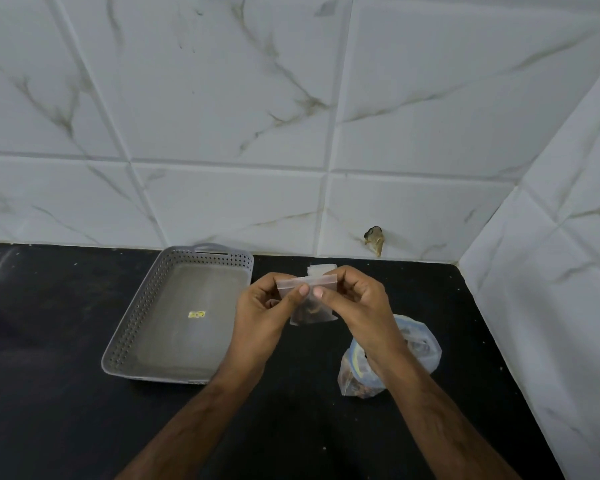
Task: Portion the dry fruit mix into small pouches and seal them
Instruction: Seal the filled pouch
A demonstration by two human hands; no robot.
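Hands [312, 306] pinching filled pouch [314, 311]

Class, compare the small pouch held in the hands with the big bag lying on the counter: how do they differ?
The small pouch is held above the counter, pinched near its top strip by the left hand and right hand; the big bag lies on the black counter. The small pouch looks flat and lightly filled; the big bag is bulkier and crumpled. Both are clear plastic with brown contents.
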